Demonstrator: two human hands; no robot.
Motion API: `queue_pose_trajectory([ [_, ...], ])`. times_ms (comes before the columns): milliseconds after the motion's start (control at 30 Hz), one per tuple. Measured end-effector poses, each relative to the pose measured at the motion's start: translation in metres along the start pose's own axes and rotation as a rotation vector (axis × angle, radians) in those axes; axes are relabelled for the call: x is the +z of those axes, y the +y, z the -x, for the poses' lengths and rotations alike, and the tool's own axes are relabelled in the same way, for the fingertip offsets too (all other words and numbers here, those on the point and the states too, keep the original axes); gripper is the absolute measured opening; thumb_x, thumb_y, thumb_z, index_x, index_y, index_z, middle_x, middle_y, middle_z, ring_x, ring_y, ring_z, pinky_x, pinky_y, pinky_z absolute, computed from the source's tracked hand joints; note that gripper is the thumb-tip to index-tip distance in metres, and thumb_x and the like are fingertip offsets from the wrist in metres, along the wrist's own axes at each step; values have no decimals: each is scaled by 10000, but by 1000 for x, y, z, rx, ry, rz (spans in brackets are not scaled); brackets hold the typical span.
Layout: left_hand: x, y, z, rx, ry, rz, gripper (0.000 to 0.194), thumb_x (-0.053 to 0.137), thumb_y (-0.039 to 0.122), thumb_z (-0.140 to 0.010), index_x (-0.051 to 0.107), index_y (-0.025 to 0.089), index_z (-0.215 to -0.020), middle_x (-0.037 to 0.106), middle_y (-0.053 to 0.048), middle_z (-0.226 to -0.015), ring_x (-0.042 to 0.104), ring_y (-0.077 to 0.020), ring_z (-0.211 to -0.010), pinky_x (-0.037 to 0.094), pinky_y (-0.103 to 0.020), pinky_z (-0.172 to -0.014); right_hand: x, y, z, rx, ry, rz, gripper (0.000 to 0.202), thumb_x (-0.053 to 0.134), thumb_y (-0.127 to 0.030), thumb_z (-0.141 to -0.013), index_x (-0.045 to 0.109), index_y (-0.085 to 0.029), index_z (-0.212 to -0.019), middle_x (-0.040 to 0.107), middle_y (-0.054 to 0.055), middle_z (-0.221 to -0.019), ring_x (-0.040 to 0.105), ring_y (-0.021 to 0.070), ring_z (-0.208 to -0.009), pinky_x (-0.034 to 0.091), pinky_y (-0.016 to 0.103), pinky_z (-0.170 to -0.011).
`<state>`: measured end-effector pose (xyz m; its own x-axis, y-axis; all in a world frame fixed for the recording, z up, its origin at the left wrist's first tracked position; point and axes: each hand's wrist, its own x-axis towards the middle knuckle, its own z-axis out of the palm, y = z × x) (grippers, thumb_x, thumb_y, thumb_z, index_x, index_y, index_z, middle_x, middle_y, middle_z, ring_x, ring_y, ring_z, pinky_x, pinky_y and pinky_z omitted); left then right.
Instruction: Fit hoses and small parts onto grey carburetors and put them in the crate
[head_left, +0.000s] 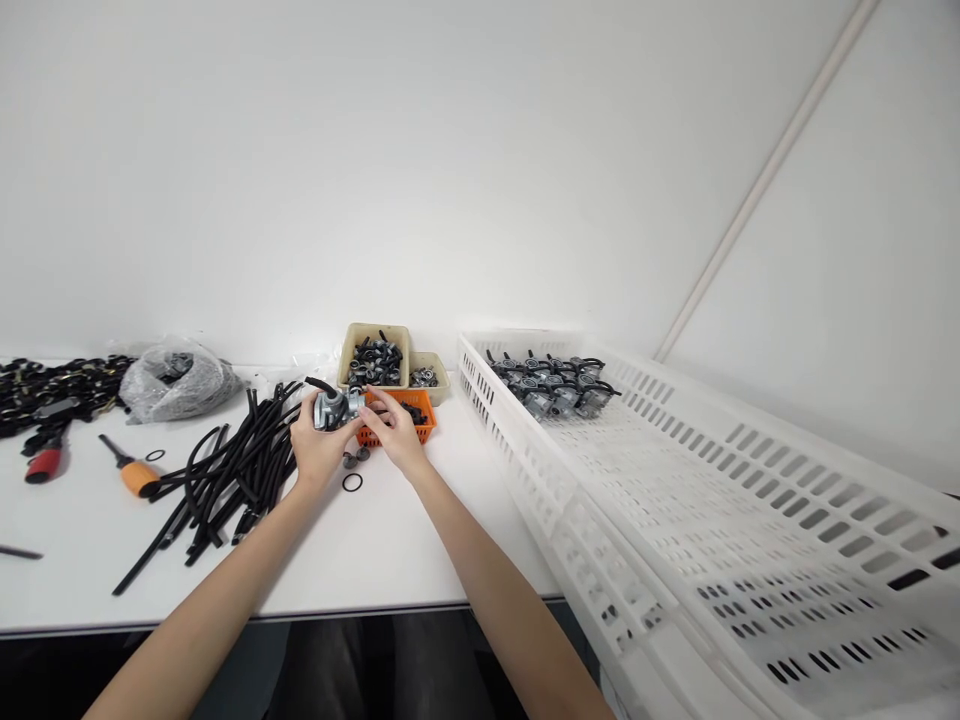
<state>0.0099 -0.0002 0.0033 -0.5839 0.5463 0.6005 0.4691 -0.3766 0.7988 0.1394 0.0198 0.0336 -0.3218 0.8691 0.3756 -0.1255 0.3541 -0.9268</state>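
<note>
The left hand (319,445) is closed around a small grey metal valve (334,408) above the white surface (390,550); the right hand (397,430), fingers half-curled, pinches the valve's end, beside an orange basket (420,415).

White table (420,560): hoses (232,470), 3 bins (375,360), crate (675,480), screwdriver (131,472).

Bare table (420,540) lies open toward the near edge, hemmed by black hoses (232,470) and white crate (675,500).
</note>
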Motion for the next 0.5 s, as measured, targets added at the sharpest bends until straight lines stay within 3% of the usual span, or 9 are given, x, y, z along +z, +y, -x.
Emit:
queue_pose_trajectory([
  [100,1,1,1,-103,-24,95,666,800,440,-553,588,170,-1124,680,-104,-1027,634,-275,-961,475,-407,-883,0,-2,2,-14,-4,35,564,668,-494,-745,577,-275,-1257,549,55,-1043,555,145,-802,497,314,-767],
  [300,0,7,1,-157,-77,299,459,719,458,-668,652,152,-1003,695,-93,-932,654,-229,-860,516,-378,-826,-1,1,5,-102,37,98,665,759,-454,-670,534,-363,-1290,422,54,-1332,453,225,-1216,421,363,-1000],
  [400,2,4,-1,-170,-141,352,466,681,511,-702,660,151,-997,700,-92,-943,654,-235,-904,514,-378,-855,0,8,3,-51,-18,10,707,764,-433,-666,508,-339,-1318,488,51,-1343,418,252,-1278,397,405,-1034],
  [500,4,-2,-3,-178,-233,500,524,495,598,-816,660,145,-1022,700,-99,-996,650,-234,-968,502,-380,-901,0,14,-2,-1,43,-59,662,789,-413,-630,581,-281,-1245,571,68,-1268,469,264,-1240,413,407,-1015],
])
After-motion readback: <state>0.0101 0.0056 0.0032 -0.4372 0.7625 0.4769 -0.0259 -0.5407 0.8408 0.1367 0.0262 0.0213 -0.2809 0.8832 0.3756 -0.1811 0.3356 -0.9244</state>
